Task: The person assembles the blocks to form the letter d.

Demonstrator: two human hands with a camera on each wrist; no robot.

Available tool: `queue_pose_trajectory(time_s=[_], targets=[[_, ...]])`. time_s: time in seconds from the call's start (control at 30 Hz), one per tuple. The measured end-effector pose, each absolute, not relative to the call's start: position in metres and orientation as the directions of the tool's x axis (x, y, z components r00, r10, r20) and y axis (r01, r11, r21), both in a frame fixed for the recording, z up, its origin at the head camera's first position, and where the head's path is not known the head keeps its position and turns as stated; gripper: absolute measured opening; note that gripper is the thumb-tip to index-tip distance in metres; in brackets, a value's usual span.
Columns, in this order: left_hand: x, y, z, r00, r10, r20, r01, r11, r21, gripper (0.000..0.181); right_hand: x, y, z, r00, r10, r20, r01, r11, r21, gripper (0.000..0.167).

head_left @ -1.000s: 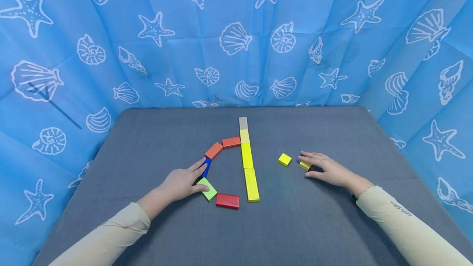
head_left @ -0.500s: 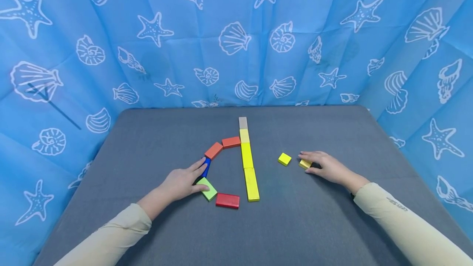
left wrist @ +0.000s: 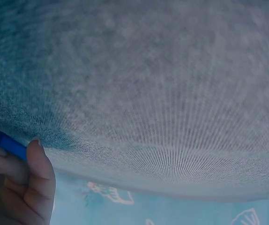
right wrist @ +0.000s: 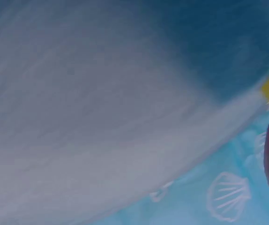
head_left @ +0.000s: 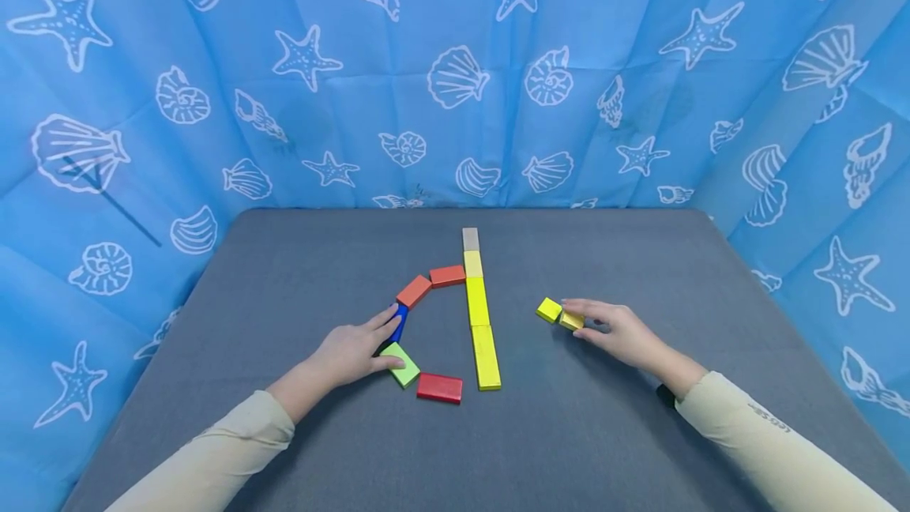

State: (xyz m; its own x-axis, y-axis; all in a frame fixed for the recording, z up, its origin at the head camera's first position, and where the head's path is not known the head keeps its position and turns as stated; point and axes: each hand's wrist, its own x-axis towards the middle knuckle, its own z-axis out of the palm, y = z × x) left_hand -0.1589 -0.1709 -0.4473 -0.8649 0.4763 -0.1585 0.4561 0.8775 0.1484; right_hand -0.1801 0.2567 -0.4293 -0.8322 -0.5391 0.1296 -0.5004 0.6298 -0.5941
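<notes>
In the head view, my left hand (head_left: 348, 350) rests among a curve of blocks. Its fingertips touch the blue block (head_left: 401, 321), partly covered by them, while the thumb lies on the light green block (head_left: 405, 371). On the right, my right hand (head_left: 620, 332) pinches a gold-yellow block (head_left: 571, 322) between thumb and fingers. Just left of that block lies a small bright yellow block (head_left: 548, 310); whether the two touch I cannot tell. The left wrist view shows bent fingers beside the blue block's edge.
Two orange-red blocks (head_left: 414, 291) continue the curve up to a straight column of yellow blocks (head_left: 479, 303), topped by a greyish block (head_left: 471, 239). A red block (head_left: 439, 388) lies at the curve's bottom. Blue patterned curtain (head_left: 455, 125) surrounds the grey table (head_left: 341, 259).
My right hand has moved left with the gold-yellow block, bringing it close to the bright yellow one. My left hand and the other blocks have stayed in place.
</notes>
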Motion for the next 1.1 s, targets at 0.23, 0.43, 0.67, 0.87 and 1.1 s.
queue_pose_trajectory(time_s=[0.23,0.43,0.67,0.87,1.1], targets=[[-0.159,-0.171,-0.45,-0.867,0.474,-0.156,0.456,0.879,0.137,0.077,-0.163,0.224,-0.426,-0.723,-0.645,0.247,-0.645,0.503,-0.575,0.045],[-0.16,-0.17,-0.449,-0.87,0.462,-0.172,0.44,0.886,0.148,0.078,-0.155,0.201,-0.428,-0.629,-0.739,0.239,-0.688,0.388,-0.613,0.039],[-0.16,-0.171,-0.449,-0.869,0.462,-0.177,0.44,0.885,0.153,0.078,-0.145,0.18,-0.427,-0.601,-0.781,0.171,-0.642,0.345,-0.684,0.044],[-0.16,-0.17,-0.449,-0.87,0.462,-0.174,0.44,0.885,0.149,0.078,-0.138,0.169,-0.429,-0.619,-0.773,0.138,-0.605,0.357,-0.711,0.041],[-0.158,-0.17,-0.448,-0.875,0.45,-0.176,0.428,0.891,0.15,0.078,-0.13,0.154,-0.437,-0.537,-0.843,0.034,-0.712,0.43,-0.555,0.042]])
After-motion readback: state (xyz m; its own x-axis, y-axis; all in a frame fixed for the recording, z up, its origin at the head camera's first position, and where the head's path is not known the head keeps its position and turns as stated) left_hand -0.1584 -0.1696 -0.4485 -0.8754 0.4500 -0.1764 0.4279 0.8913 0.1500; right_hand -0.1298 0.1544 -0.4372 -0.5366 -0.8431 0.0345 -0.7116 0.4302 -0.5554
